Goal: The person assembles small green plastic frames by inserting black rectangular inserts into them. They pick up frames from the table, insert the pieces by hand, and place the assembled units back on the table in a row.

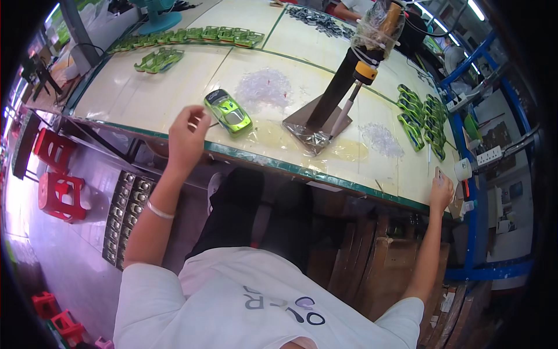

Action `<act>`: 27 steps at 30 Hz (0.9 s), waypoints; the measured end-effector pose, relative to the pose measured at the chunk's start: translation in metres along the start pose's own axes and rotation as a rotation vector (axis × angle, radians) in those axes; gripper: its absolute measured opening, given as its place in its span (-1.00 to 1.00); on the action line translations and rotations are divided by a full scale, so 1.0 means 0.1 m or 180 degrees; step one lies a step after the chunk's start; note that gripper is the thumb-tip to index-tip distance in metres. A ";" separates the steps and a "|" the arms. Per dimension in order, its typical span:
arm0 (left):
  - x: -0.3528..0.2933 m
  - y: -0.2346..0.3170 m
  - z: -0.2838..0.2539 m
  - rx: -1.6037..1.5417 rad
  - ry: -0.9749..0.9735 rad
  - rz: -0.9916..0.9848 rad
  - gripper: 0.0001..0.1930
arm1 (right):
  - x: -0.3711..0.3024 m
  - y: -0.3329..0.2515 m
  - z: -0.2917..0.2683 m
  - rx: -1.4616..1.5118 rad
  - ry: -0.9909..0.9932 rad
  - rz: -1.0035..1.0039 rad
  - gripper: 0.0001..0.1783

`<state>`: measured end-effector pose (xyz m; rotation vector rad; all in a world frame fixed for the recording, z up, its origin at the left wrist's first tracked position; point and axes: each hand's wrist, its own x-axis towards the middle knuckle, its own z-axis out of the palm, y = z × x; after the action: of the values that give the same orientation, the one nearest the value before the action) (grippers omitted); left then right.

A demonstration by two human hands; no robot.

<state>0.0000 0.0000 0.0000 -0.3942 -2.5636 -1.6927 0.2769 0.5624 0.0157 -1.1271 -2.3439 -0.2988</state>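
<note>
Pale table (151,99), near edge facing the person
Stand (331,96) near that edge between left heap (264,88) and right heap (381,139), probably for reach from both sides
Cardboard box (401,262) underneath, contents hidden
Left hand (188,136) just beside green toy car (229,113) at near edge, fingers loosely curled, apparently gripping nothing
Right hand (443,193) at table's right end, fingers bent around flat slab (439,174), perhaps a phone
Heaps: clear bits, loose, no container

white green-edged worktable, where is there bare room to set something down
Bare patches on the worktable: left of the lime-green toy car, below the loose green plastic shells; and between the right hand and the smaller clear plastic pile. Crowded: around the slanted black post and the columns of green pieces at right.
</note>
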 end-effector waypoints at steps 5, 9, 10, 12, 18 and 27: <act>0.40 0.06 -0.01 0.2056 0.0395 0.0399 -0.19 | -0.36 -0.45 -0.22 0.1154 -0.0101 -0.0598 -0.72; 0.31 0.47 0.22 0.2895 -0.0282 0.0245 -0.15 | -0.40 -0.80 -0.38 0.1513 -0.0254 -0.0614 -0.76; 0.33 0.51 0.24 0.2973 -0.0412 0.0076 -0.21 | -0.40 -0.87 -0.39 0.1561 -0.0286 -0.0674 -0.76; 0.38 0.52 0.27 0.3076 -0.0499 0.0115 -0.26 | -0.38 -0.99 -0.35 0.1635 -0.0383 -0.0791 -0.78; 0.58 0.55 0.21 0.2967 -0.0700 0.0201 -0.35 | -0.32 -1.34 -0.22 0.1800 -0.1207 -0.0467 -0.84; 0.76 0.55 0.25 0.2891 -0.0694 0.0002 -0.45 | -0.12 -1.19 -0.07 0.1746 -0.1626 0.0349 -0.85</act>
<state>-0.0579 0.0578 0.0526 -0.5114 -3.1022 -0.3549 0.1928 0.4767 0.0179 -1.1281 -2.5259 0.7118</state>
